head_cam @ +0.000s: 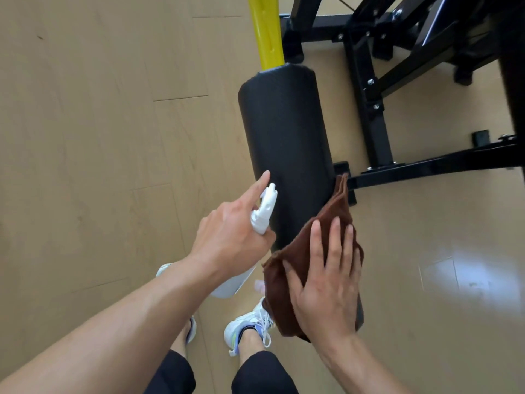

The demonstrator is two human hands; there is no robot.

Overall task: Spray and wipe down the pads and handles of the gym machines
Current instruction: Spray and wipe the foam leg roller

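Note:
A black cylindrical roller pad (284, 132) runs from a yellow bar (265, 29) down toward me. My left hand (233, 237) grips a white spray bottle (264, 211), its nozzle beside the pad's left side and my index finger stretched out straight above it. My right hand (326, 280) presses a folded brown cloth (335, 211) flat against the near end of the pad, fingers spread. The cloth's top corner sticks up along the pad's right edge.
The machine's black steel frame (372, 109) with bolts and floor feet spreads to the right of the pad. Light wood-look floor (99, 137) lies to the left. My white sneakers (247, 328) stand below the pad's near end.

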